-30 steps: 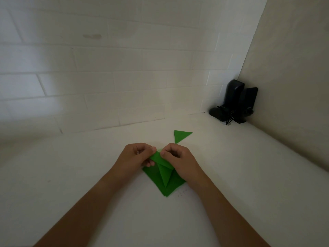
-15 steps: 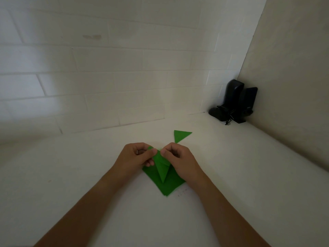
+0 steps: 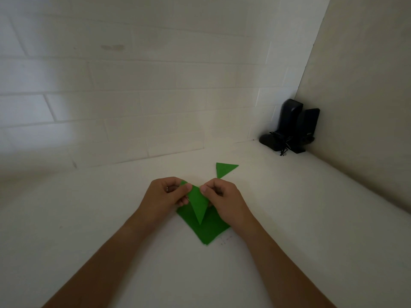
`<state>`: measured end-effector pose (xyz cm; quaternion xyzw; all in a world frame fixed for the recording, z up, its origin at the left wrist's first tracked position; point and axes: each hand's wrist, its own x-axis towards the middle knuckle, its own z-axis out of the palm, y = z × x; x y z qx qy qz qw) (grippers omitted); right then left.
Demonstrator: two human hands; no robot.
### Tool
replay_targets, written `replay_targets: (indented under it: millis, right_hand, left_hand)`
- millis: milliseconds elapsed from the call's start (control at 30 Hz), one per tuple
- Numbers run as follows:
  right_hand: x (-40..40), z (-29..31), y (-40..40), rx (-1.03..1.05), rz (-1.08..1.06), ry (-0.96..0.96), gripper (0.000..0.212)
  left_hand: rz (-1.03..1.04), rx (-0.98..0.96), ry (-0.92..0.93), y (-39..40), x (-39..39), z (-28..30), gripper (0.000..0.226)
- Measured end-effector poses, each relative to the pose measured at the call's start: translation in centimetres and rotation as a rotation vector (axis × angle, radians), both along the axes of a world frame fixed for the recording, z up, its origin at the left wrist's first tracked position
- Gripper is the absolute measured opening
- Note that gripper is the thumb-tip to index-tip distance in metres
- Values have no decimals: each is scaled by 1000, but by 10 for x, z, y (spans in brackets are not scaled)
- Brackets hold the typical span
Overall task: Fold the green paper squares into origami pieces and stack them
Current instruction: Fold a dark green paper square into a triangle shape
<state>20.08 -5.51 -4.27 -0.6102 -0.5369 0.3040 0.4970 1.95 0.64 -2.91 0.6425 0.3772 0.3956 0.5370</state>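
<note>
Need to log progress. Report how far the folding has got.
Done: one folded triangle lies set aside. In hand: left hand and right hand pinch a narrow piece mid-fold. Left: the paper stack under it, unfolded; its count is unclear.

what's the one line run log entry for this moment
left hand pinches folded green piece | right hand pinches same piece | piece over green paper stack | finished triangle apart behind
</note>
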Motion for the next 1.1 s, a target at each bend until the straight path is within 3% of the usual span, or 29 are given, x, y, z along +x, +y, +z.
replay_targets:
  millis: [633,767,1100]
  right_hand:
    - [0,2,-2,2,5,26,12]
    - [-1,3,-3,9,51,31,10]
    - [0,4,-3,23,17,106,11]
  left_hand:
    - [26,15,-41,1,-3,0,12]
    - [-48,35,13,-3,-1,1,8]
    - [68,198,138,-1,-4,1,10]
